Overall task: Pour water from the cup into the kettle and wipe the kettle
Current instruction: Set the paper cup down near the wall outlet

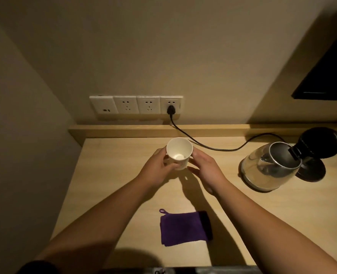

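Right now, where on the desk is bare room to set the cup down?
Bare wood lies left of the purple folded cloth, and between that cloth and the glass electric kettle. It is tighter behind the white paper cup, where the black power cord runs, and around the kettle. The left hand holds the cup; the right hand is alongside.
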Tool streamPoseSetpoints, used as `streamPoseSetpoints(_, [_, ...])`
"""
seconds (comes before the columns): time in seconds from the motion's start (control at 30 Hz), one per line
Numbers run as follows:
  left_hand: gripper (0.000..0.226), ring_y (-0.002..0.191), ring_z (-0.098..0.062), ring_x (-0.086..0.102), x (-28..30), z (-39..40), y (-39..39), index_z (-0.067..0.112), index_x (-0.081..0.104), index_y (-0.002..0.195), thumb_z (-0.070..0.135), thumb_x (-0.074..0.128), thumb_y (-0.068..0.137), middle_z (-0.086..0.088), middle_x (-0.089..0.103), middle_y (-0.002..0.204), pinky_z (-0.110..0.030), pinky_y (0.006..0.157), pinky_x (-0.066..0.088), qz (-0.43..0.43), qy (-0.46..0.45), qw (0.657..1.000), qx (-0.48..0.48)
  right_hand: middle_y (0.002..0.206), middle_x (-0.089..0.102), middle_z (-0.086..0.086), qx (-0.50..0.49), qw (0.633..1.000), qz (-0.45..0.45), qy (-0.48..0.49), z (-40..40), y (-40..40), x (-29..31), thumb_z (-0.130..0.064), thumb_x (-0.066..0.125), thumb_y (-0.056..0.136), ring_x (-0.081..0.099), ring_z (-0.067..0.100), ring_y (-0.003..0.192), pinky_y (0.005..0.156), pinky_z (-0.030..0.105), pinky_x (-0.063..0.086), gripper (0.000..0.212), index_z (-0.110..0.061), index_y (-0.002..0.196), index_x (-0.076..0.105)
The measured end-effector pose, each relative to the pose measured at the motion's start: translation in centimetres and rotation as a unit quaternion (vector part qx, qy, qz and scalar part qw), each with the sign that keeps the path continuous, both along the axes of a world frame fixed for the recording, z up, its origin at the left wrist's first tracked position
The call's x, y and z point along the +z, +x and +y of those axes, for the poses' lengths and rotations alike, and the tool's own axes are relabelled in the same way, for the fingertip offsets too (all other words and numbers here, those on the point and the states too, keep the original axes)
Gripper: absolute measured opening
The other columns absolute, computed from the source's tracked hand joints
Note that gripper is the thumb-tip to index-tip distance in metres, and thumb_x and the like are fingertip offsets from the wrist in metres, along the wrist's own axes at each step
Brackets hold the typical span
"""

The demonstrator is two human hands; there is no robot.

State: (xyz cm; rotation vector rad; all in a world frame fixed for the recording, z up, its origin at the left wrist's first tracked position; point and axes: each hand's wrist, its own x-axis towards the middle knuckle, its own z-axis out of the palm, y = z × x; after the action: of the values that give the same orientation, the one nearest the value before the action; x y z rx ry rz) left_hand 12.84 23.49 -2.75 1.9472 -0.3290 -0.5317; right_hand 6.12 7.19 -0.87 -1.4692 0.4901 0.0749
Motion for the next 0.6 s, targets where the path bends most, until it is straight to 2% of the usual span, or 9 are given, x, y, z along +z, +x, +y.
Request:
streamPoseSetpoints(0.13, [0.064, 0.103, 0.006, 0.049, -2.0, -0.7, 3.1, 0.049, 0.041, 0.134, 0.032, 0.073, 0.082, 0.027, 0.050, 0.119, -0.006, 0.062, 0.040, -0.011, -0.002, 1.000, 0.011, 0.126, 0.062, -0.012, -0.019, 1.000, 0.008, 0.016, -0.1, 3.3, -2.1, -0.022, 0.043, 0.105, 0.057, 0.009, 0.116, 0.076, 0.017, 0.053, 0.037, -0.053, 0.110, 0.063])
streamPoseSetpoints(0.23, [0.066, 0.108, 0.003, 0.051, -3.6, -1.9, 6.0, 0.041, 0.044, 0.136, 0.028, 0.076, 0.079, 0.023, 0.053, 0.121, -0.015, 0.079, 0.041, -0.030, 0.000, 0.999, 0.013, 0.127, 0.064, -0.007, -0.026, 1.000, 0.004, 0.017, -1.0, 6.0, -3.7, -0.019, 0.042, 0.105, 0.058, 0.009, 0.117, 0.083, 0.018, 0.052, 0.036, -0.046, 0.117, 0.061])
streamPoseSetpoints(0.3, [0.067, 0.107, 0.002, 0.051, -4.5, -2.7, 7.7, 0.038, 0.044, 0.136, 0.027, 0.076, 0.078, 0.019, 0.054, 0.123, -0.010, 0.077, 0.040, -0.039, -0.001, 0.999, 0.011, 0.126, 0.065, -0.005, -0.029, 1.000, 0.001, 0.012, -1.7, 7.8, -4.6, -0.020, 0.043, 0.105, 0.060, 0.008, 0.114, 0.083, 0.017, 0.051, 0.033, -0.044, 0.119, 0.061])
streamPoseSetpoints(0.37, [0.066, 0.103, 0.000, 0.052, -5.4, -3.5, 9.1, 0.036, 0.044, 0.136, 0.027, 0.076, 0.079, 0.018, 0.053, 0.122, -0.004, 0.065, 0.042, -0.039, 0.004, 0.999, 0.012, 0.124, 0.066, -0.004, -0.033, 0.999, 0.001, 0.013, -2.2, 9.2, -5.5, -0.020, 0.045, 0.104, 0.062, 0.007, 0.111, 0.080, 0.016, 0.052, 0.031, -0.040, 0.122, 0.062])
streamPoseSetpoints(0.43, [0.065, 0.101, -0.002, 0.053, -6.4, -3.9, 10.0, 0.036, 0.044, 0.137, 0.028, 0.075, 0.080, 0.017, 0.053, 0.122, -0.004, 0.063, 0.044, -0.044, 0.012, 0.999, 0.016, 0.124, 0.066, -0.004, -0.034, 0.999, 0.008, 0.008, -2.7, 10.0, -6.2, -0.022, 0.046, 0.104, 0.062, 0.009, 0.112, 0.083, 0.018, 0.051, 0.031, -0.035, 0.128, 0.061])
streamPoseSetpoints(0.53, [0.065, 0.110, -0.010, 0.055, -7.6, -3.9, 10.8, 0.036, 0.042, 0.138, 0.028, 0.075, 0.081, 0.011, 0.055, 0.128, -0.021, 0.081, 0.052, -0.038, 0.015, 0.999, 0.004, 0.120, 0.067, -0.009, -0.025, 1.000, 0.010, 0.001, -3.0, 10.7, -7.1, -0.023, 0.046, 0.104, 0.063, 0.003, 0.107, 0.078, 0.014, 0.051, 0.033, -0.032, 0.132, 0.060])
streamPoseSetpoints(0.6, [0.067, 0.114, -0.010, 0.054, -8.2, -3.6, 11.1, 0.036, 0.041, 0.138, 0.029, 0.075, 0.082, 0.010, 0.055, 0.131, -0.026, 0.087, 0.052, -0.037, 0.021, 0.999, -0.007, 0.114, 0.068, -0.018, -0.019, 1.000, 0.010, -0.003, -3.0, 10.8, -7.4, -0.024, 0.047, 0.104, 0.064, -0.004, 0.101, 0.075, 0.010, 0.050, 0.030, -0.038, 0.126, 0.061])
